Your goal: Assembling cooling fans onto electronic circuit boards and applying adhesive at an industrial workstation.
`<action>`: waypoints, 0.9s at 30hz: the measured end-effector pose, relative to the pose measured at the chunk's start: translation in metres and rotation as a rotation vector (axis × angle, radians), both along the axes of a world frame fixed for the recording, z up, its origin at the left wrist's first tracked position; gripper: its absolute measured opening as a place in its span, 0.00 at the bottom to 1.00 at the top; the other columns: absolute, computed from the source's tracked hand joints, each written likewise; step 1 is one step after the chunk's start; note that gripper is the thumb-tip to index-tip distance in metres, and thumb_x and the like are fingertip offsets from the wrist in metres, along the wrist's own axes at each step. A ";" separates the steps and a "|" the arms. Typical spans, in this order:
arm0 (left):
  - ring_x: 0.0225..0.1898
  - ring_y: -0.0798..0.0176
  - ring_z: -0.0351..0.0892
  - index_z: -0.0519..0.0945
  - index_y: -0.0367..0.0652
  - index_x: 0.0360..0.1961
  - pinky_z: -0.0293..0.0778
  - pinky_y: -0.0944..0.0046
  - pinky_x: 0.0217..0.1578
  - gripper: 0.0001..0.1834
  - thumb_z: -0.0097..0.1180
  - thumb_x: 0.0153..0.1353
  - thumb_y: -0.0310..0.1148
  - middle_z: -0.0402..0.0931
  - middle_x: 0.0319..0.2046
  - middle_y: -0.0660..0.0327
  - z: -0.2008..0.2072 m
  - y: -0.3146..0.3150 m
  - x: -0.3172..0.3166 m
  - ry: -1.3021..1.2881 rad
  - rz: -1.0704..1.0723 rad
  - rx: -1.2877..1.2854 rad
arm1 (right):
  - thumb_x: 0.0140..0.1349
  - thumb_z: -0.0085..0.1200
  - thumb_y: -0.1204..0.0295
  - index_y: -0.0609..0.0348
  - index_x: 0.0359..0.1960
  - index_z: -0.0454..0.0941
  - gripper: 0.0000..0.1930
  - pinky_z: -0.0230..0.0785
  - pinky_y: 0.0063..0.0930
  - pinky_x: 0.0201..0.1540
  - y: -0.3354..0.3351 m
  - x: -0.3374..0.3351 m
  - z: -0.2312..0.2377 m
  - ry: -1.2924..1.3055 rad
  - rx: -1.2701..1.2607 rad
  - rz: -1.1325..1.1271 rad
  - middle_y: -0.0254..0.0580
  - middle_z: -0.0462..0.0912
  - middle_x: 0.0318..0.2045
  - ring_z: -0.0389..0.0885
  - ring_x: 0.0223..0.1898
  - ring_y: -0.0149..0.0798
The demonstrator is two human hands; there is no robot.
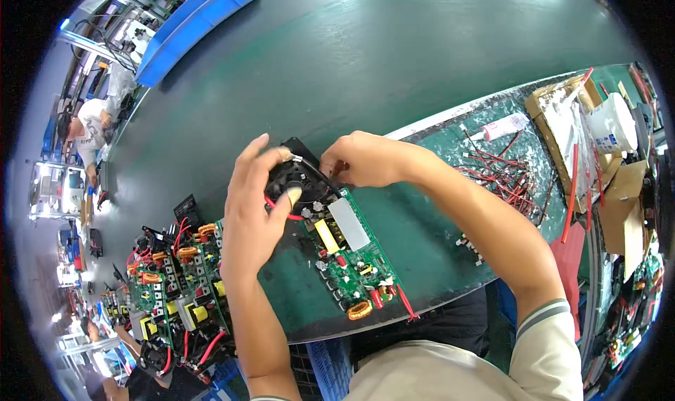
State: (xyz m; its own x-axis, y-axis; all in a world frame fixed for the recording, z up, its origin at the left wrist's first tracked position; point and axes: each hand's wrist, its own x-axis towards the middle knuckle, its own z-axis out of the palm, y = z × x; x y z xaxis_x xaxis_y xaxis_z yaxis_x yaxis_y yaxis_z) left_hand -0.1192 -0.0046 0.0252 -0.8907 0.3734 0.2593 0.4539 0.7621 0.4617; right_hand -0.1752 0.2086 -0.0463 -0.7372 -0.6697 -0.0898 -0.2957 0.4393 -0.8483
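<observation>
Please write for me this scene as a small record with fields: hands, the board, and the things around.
left hand: left hand over the black fan, thumb and fingers apart; grip unclear
right hand: right hand at the fan's far right edge, fingers curled; grip unclear
board: green circuit board on the green table, fan at its far end
right side: thin red and black wires, a pale tube
left side: more circuit boards
upper left: blue bin

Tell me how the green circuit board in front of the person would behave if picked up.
The circuit board looks flat, so it is probably stiff. It may be fragile, with parts like the copper coil standing proud. The red wires at its near end would likely dangle.
</observation>
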 end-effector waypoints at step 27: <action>0.65 0.43 0.65 0.73 0.37 0.60 0.64 0.47 0.64 0.35 0.71 0.48 0.27 0.73 0.53 0.51 -0.048 0.024 0.034 0.472 0.188 -0.168 | 0.52 0.54 0.80 0.59 0.38 0.86 0.13 0.75 0.38 0.40 0.010 0.004 -0.015 0.074 -0.104 0.030 0.48 0.87 0.32 0.86 0.36 0.47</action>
State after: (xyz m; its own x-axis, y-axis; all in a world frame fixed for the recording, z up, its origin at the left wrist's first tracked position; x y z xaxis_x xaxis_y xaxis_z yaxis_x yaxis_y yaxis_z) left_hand -0.0856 0.0195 -0.0232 -0.7473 0.2894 0.5981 0.4310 0.8962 0.1049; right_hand -0.1712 0.2185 -0.0613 -0.7189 -0.6943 0.0355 -0.3709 0.3398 -0.8643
